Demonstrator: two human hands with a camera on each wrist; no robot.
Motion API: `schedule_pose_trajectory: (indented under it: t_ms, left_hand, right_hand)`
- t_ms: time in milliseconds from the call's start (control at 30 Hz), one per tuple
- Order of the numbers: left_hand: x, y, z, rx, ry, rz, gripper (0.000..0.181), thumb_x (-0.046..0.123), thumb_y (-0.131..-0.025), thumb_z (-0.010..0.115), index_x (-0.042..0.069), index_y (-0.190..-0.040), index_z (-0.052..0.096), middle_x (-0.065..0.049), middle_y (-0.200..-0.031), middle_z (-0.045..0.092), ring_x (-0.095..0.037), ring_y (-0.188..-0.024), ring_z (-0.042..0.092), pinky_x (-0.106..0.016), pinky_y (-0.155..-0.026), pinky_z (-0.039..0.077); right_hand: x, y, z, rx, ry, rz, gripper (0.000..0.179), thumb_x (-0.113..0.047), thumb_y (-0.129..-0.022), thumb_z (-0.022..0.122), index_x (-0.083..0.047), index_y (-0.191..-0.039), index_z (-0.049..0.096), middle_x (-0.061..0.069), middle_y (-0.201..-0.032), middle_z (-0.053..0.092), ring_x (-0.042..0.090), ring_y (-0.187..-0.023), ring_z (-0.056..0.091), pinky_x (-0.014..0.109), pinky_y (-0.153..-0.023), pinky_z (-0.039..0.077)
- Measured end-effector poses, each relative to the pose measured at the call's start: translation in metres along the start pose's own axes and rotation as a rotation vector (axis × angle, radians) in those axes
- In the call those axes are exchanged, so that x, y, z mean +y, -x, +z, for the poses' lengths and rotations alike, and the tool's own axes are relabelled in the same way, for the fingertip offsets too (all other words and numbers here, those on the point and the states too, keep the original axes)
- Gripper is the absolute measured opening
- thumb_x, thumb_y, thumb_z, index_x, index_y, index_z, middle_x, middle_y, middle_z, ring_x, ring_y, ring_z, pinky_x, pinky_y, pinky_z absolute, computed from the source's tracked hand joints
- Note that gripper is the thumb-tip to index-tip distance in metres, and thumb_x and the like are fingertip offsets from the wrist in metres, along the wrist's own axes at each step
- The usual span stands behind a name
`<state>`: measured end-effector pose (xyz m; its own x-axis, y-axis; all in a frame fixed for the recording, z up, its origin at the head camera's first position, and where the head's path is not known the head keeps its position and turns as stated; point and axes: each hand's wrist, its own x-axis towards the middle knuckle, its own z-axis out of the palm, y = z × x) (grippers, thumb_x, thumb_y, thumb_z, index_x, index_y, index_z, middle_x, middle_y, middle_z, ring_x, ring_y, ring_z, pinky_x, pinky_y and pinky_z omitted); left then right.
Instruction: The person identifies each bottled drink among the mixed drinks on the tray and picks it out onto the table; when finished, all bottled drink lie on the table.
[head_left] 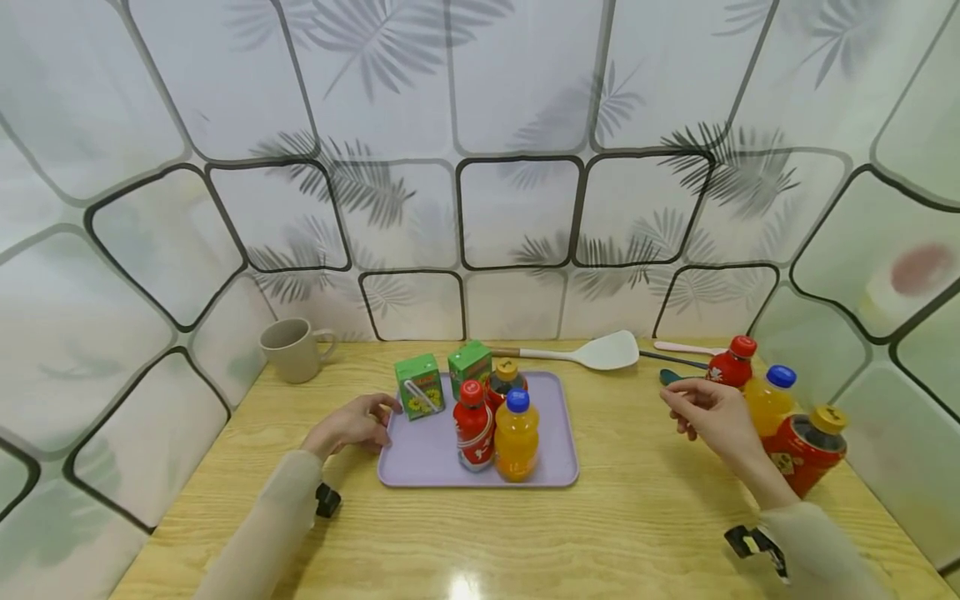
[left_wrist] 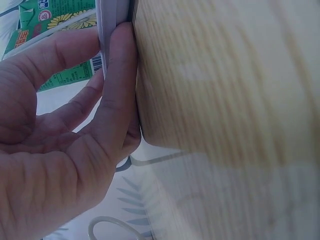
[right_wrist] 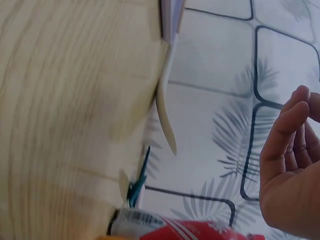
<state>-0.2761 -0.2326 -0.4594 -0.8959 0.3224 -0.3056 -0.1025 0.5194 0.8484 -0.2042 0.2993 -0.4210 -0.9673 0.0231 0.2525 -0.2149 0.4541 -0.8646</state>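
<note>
My left hand is at the left edge of a lilac tray, pinching its rim between thumb and fingers; the left wrist view shows the edge between them. On the tray stand two green drink cartons, one with a white straw on its front. Beside them are a red bottle, an orange juice bottle with a blue cap, and a partly hidden dark drink bottle with a yellow cap. My right hand hovers over the right side of the table, fingers loosely bent, holding nothing.
Right of my right hand stand a red bottle, an orange juice bottle and a larger dark drink bottle. A white spatula, a dark green utensil and a pink-handled one lie along the back. A mug stands back left.
</note>
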Motion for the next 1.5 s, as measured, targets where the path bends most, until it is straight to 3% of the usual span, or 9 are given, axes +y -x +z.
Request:
schedule_pose_trajectory:
  t_ms: [133, 400, 733, 867, 1033, 1300, 1500]
  left_hand:
    - [0.001, 0.001, 0.001, 0.002, 0.000, -0.003, 0.056, -0.010, -0.073, 0.067, -0.002, -0.126, 0.051, -0.013, -0.097, 0.046, -0.018, -0.072, 0.053, -0.028, -0.062, 0.055]
    - [-0.003, -0.003, 0.003, 0.010, 0.006, -0.001, 0.055, -0.011, -0.072, 0.065, -0.002, -0.125, 0.051, -0.011, -0.093, 0.046, -0.017, -0.070, 0.054, -0.028, -0.060, 0.055]
    - [-0.004, 0.000, 0.001, 0.018, 0.002, -0.016, 0.056, -0.011, -0.072, 0.065, -0.003, -0.126, 0.050, -0.011, -0.094, 0.046, -0.018, -0.071, 0.054, -0.028, -0.061, 0.055]
    - [-0.004, 0.003, 0.001, 0.018, -0.001, -0.022, 0.056, -0.010, -0.072, 0.065, -0.003, -0.126, 0.050, -0.012, -0.095, 0.045, -0.018, -0.071, 0.054, -0.029, -0.061, 0.056]
    - [-0.004, 0.004, 0.001, 0.017, -0.011, -0.016, 0.056, -0.010, -0.073, 0.065, -0.003, -0.127, 0.050, -0.012, -0.095, 0.045, -0.018, -0.071, 0.054, -0.029, -0.061, 0.056]
    - [-0.001, 0.000, 0.000, 0.013, -0.019, -0.023, 0.057, -0.009, -0.073, 0.065, -0.002, -0.128, 0.050, -0.012, -0.096, 0.046, -0.018, -0.072, 0.054, -0.029, -0.062, 0.056]
    - [0.002, 0.000, 0.002, 0.007, -0.015, -0.022, 0.057, -0.009, -0.074, 0.065, -0.002, -0.128, 0.050, -0.012, -0.096, 0.046, -0.018, -0.072, 0.053, -0.029, -0.061, 0.055]
  right_hand:
    - [0.002, -0.004, 0.013, -0.076, -0.037, 0.016, 0.034, -0.025, -0.093, 0.066, 0.004, -0.109, 0.066, 0.002, -0.072, 0.065, 0.015, -0.057, 0.059, 0.027, -0.049, 0.052]
    - [0.007, -0.009, 0.040, -0.289, -0.161, 0.106, 0.040, -0.022, -0.092, 0.067, 0.005, -0.121, 0.061, -0.007, -0.083, 0.067, 0.011, -0.073, 0.061, 0.027, -0.061, 0.054]
    - [0.004, -0.013, 0.072, -0.518, -0.268, 0.114, 0.047, -0.019, -0.095, 0.064, 0.011, -0.129, 0.053, -0.004, -0.097, 0.069, 0.010, -0.084, 0.062, 0.028, -0.069, 0.055]
    - [0.001, -0.013, 0.088, -0.580, -0.301, 0.097, 0.048, -0.018, -0.094, 0.064, 0.012, -0.130, 0.052, 0.004, -0.107, 0.070, 0.010, -0.086, 0.063, 0.029, -0.071, 0.055]
    - [-0.004, -0.014, 0.103, -0.606, -0.316, 0.092, 0.048, -0.018, -0.094, 0.065, 0.010, -0.131, 0.053, 0.010, -0.114, 0.068, 0.011, -0.089, 0.065, 0.029, -0.072, 0.056]
    - [-0.016, -0.013, 0.121, -0.570, -0.357, 0.077, 0.047, -0.016, -0.092, 0.067, 0.005, -0.132, 0.055, 0.027, -0.124, 0.060, 0.011, -0.095, 0.066, 0.031, -0.076, 0.058]
    - [-0.021, -0.015, 0.129, -0.542, -0.285, 0.019, 0.054, -0.018, -0.089, 0.071, -0.003, -0.137, 0.053, 0.020, -0.131, 0.060, 0.026, -0.115, 0.061, 0.033, -0.088, 0.056]
